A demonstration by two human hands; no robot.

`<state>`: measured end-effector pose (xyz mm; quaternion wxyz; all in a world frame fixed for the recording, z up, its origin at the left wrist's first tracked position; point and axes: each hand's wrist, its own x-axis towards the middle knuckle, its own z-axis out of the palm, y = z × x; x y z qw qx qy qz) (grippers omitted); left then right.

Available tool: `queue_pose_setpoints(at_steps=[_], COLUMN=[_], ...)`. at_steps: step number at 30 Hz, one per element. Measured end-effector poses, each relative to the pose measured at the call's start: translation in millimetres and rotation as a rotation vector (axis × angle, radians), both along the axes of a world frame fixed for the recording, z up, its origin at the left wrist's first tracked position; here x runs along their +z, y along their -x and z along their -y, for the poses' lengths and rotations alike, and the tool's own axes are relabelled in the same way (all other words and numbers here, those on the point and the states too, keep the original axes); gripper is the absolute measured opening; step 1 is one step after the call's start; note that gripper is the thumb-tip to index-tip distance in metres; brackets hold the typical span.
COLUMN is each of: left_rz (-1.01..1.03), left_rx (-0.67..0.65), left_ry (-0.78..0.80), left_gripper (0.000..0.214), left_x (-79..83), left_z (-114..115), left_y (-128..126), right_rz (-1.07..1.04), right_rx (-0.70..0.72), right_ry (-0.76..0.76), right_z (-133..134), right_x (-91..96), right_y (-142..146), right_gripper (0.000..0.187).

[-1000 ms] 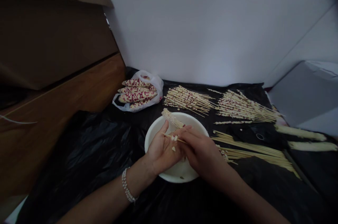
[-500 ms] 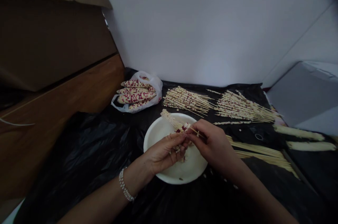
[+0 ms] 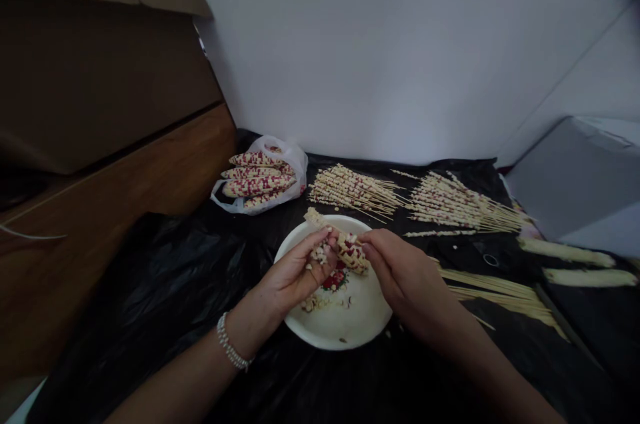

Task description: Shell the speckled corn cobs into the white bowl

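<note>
Both hands work over a white bowl (image 3: 357,327) on black plastic sheeting. My left hand (image 3: 293,274) is cupped, palm up, with loose corn kernels (image 3: 318,254) in its fingers. My right hand (image 3: 400,274) pinches the near end of a partly stripped corn cob (image 3: 345,245) that rests on the bowl's far rim. The cob is bare at its far end and keeps red and white kernels near my fingers. More loose kernels lie in the bowl.
A plastic bag of red-and-white corn cobs (image 3: 257,177) lies at back left. Two heaps of kernel-loaded skewers (image 3: 355,187) (image 3: 457,204) sit behind the bowl. Bare skewers (image 3: 495,287) and stripped cobs (image 3: 565,251) lie right. A wooden cabinet (image 3: 115,197) stands left, a grey box (image 3: 580,177) right.
The skewer held between both hands a second ago is gone from them. My right hand now grips the cob, and my left hand has turned palm up with kernels in it.
</note>
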<state>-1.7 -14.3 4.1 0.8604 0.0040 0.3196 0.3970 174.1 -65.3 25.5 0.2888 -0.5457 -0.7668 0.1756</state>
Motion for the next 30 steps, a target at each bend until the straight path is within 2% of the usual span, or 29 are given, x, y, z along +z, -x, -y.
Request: queue_pose_setpoints(at_steps=[4, 18, 30], left_rz=[0.009, -0.014, -0.022], left_rx=[0.033, 0.081, 0.072], left_ry=[-0.017, 0.01, 0.06], left_gripper=[0.012, 0.029, 0.019], left_x=[-0.2, -4.3, -6.1], left_z=[0.2, -0.8, 0.1], left_y=[-0.2, -1.3, -4.6], right_rz=[0.114, 0.211, 0.267], right_rx=[-0.031, -0.083, -0.095], right_ry=[-0.005, -0.043, -0.01], right_z=[0.8, -0.4, 0.3], right_x=[-2.4, -6.8, -4.8], right_y=[0.5, -0.9, -0.3], right_gripper=[0.025, 0.027, 0.025])
